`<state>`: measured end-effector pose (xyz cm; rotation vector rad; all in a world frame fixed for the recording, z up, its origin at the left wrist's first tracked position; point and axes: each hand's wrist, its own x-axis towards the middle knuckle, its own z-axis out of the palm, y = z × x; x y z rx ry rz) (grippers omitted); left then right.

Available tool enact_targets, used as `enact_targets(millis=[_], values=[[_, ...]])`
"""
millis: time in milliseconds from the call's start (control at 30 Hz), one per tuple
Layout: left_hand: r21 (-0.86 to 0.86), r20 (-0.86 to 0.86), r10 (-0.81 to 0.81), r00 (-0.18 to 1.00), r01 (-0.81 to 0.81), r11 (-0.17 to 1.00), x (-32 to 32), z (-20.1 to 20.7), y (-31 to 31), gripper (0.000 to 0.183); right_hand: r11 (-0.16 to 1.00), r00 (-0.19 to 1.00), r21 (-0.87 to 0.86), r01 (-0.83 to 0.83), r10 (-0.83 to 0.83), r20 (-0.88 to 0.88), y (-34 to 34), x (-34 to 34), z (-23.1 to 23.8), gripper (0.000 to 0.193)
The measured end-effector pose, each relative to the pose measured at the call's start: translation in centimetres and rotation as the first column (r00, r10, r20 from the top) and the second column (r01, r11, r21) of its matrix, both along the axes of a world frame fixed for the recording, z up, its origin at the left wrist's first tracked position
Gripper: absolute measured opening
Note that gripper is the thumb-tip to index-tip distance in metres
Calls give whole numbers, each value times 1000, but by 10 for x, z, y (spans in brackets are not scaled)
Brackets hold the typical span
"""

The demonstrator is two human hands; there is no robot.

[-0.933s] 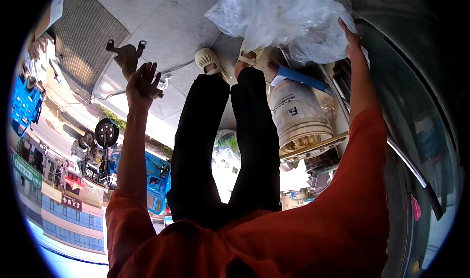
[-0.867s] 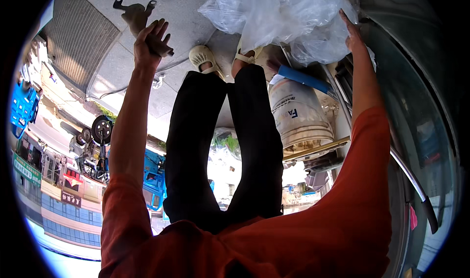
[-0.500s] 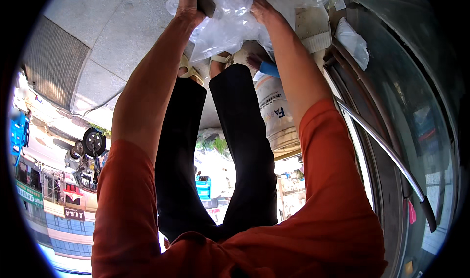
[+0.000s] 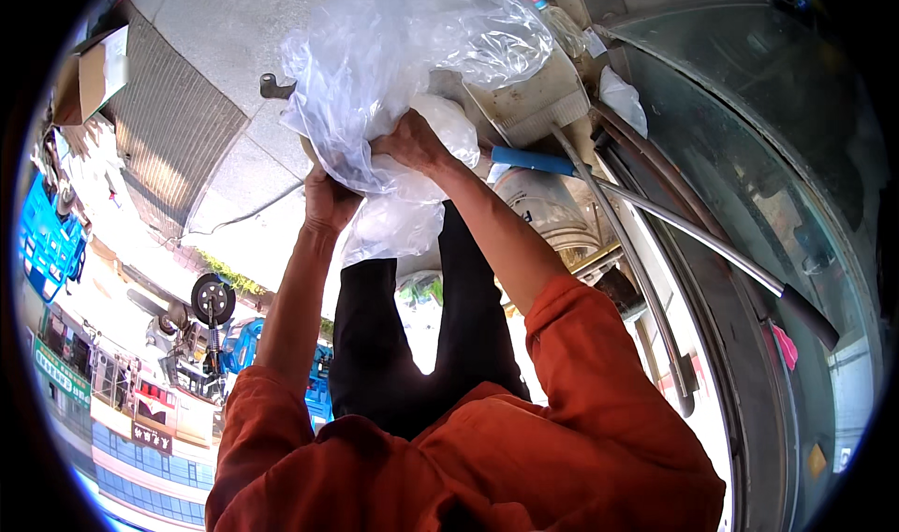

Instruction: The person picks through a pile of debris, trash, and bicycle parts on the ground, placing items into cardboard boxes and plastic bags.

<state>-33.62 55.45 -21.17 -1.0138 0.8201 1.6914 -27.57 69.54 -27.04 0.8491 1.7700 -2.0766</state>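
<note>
A large crumpled clear plastic bag (image 4: 361, 68) spreads out in front of me, its lower part hanging down over my legs. My left hand (image 4: 330, 201) is closed on its lower left edge, the fingertips partly hidden by the film. My right hand (image 4: 412, 144) grips the bag's middle, with fingers bent into the folds. A brown edge shows beside the film just above my left hand; what it belongs to is hidden. A small dark rounded piece (image 4: 274, 87) sticks out at the bag's left side.
Right of the bag lie a beige dustpan (image 4: 538, 96) with a toothed edge, a blue-gripped pole (image 4: 534, 161) and a white bucket (image 4: 548, 215). Glass panels (image 4: 740, 148) line the right side. A ribbed mat (image 4: 173, 125) and an open cardboard box (image 4: 92, 78) are at the left.
Both hands have come nearer to me and closer together, drawing the bag along. The dark piece that was at my left hand now shows apart from it, farther up and left.
</note>
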Motion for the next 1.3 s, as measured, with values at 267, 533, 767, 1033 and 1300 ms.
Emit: enact_targets(millis=[267,533,767,1033,1300], values=[[181,-168,53,984,-22,983,-72,182,-26,33,845,997,530,-72,62,37,29,-9,134,53],[98,-419,82,904,-45,994,-200,270,-114,22,871,976,464,162,-211,55,161,-9,232,29],[-207,-241,240,940,-292,934,-264,258,-236,25,472,952,847,-244,-53,303,206,-34,325,27],[-390,-164,534,829,-552,737,-289,210,-350,21,423,937,867,-262,-104,334,199,-161,338,32],[-519,-166,765,623,-714,469,-288,254,-357,26,469,952,831,-297,75,298,235,-411,315,32]])
